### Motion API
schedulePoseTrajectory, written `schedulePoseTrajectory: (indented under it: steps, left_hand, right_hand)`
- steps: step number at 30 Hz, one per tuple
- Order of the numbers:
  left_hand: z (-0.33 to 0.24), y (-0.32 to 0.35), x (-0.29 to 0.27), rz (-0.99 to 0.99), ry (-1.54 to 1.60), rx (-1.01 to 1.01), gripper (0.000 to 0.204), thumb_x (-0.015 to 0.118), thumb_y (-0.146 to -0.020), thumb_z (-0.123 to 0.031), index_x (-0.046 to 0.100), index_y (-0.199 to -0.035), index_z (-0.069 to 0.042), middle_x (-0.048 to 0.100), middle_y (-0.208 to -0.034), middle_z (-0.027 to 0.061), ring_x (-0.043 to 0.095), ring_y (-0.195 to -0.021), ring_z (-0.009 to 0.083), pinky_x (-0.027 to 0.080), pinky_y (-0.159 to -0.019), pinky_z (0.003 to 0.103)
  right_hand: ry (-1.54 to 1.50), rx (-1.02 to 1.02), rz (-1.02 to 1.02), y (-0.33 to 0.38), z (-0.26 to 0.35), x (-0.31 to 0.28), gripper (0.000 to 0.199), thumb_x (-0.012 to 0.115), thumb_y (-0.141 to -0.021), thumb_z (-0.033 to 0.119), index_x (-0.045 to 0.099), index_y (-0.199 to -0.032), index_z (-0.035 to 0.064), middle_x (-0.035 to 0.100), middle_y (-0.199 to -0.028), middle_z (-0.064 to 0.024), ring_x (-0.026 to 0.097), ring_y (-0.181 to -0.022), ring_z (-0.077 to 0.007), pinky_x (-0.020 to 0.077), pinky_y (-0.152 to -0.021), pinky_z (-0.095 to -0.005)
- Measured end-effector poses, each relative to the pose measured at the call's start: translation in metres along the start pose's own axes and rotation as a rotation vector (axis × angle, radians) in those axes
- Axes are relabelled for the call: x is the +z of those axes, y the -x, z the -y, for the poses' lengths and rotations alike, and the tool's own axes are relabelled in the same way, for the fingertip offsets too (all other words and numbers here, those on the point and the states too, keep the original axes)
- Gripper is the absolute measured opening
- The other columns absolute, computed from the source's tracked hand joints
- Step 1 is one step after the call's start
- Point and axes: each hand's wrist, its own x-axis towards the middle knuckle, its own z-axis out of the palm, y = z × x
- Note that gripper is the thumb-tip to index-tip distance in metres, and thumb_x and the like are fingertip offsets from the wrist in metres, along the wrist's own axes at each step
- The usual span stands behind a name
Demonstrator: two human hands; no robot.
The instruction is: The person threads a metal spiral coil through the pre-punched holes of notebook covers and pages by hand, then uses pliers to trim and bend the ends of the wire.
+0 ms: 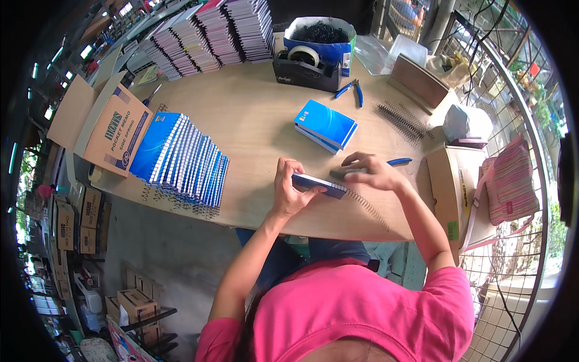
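Note:
My left hand [291, 192] grips a small blue pocket notebook [319, 184], its spine edge turned up. A loose metal spiral coil [369, 209] trails from the notebook's right end toward the table's front edge. My right hand [373, 171] hovers just beyond that end, fingers apart, over a dark flat piece [339, 173]; whether it touches the piece I cannot tell. Further back lie a few blue notebooks [325, 124] in a small pile. On the left, a long leaning row of spiral-bound blue notebooks [184, 160] rests beside an open carton [114, 123].
Blue-handled cutters [353, 92] lie near a black tape dispenser [306, 71]. Behind it is a tub of black coils [322, 33]. Loose spiral coils [403, 122] and a blue pen-like tool [399, 161] are to the right. Tall notebook stacks [211, 36] stand at the back.

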Motion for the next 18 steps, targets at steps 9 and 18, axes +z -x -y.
schedulePoseTrajectory:
  steps: [9,18]
  left_hand:
    - [0.007,-0.006,0.006,0.02,0.089,-0.048,0.068,0.093,-0.063,-0.046,0.049,-0.095,-0.005,0.045,-0.088,0.0078,0.049,-0.078,0.0254,0.044,-0.067,0.038]
    - [0.009,-0.003,0.007,0.089,0.098,-0.057,0.071,0.097,-0.061,-0.04,0.045,-0.094,-0.007,0.043,-0.088,0.0044,0.045,-0.077,0.0188,0.042,-0.068,0.032]
  right_hand:
    - [-0.542,-0.139,0.082,-0.007,0.01,-0.003,0.061,0.062,-0.092,0.047,0.066,-0.124,-0.0036,0.064,-0.127,-0.015,0.063,-0.112,-0.0273,0.0479,-0.1,-0.0397]
    - [0.082,0.085,-0.005,-0.019,0.012,0.005,0.059,0.062,-0.094,0.049,0.065,-0.125,-0.0018,0.064,-0.126,-0.0148,0.06,-0.116,-0.0246,0.0435,-0.103,-0.0361]
